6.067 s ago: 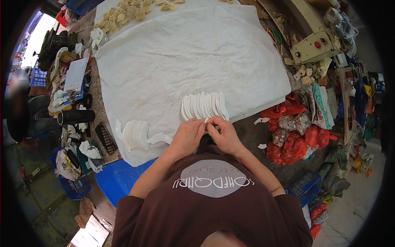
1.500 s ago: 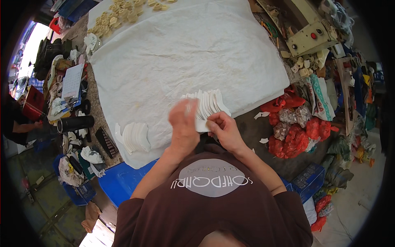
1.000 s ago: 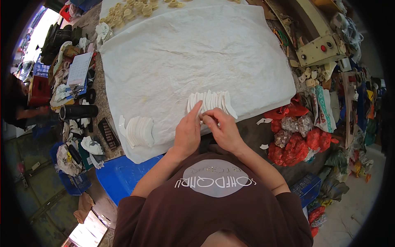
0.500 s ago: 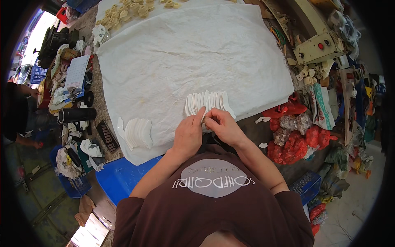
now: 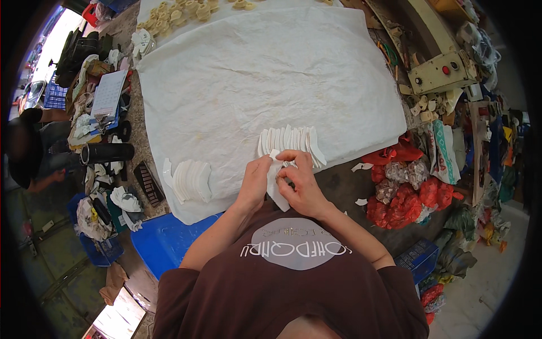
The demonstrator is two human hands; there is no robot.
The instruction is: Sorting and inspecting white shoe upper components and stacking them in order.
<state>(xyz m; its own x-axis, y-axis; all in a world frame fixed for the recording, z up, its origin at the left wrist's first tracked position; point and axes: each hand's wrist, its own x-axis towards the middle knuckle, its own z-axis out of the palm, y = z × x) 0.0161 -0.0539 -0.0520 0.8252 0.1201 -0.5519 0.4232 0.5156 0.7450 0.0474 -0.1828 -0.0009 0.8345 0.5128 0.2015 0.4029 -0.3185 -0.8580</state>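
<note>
Close to my body, at the near edge of the white cloth (image 5: 226,73), both hands hold a flat white curved strip (image 5: 276,189) between them. My left hand (image 5: 255,178) pinches it along its left side. My right hand (image 5: 298,181) grips it from the right with bent fingers. The strip's upper tip shows between the hands and its lower end hangs toward my shirt. Just beyond my fingers a row of similar white curved pieces (image 5: 288,140) stands packed side by side. Farther left lies a second stack of white curved pieces (image 5: 192,181).
Yellowish parts (image 5: 175,17) are heaped at the far left of the cloth. A blue plastic bin (image 5: 164,240) is below its near left corner. Red plastic bags (image 5: 401,203) and a control box with buttons (image 5: 443,72) are at the right. Another person's hand (image 5: 53,178) shows at far left.
A white strip now shows between my hands, where it was hidden before. My hands have drawn slightly apart around it. At the left, the other person's arms have shifted.
</note>
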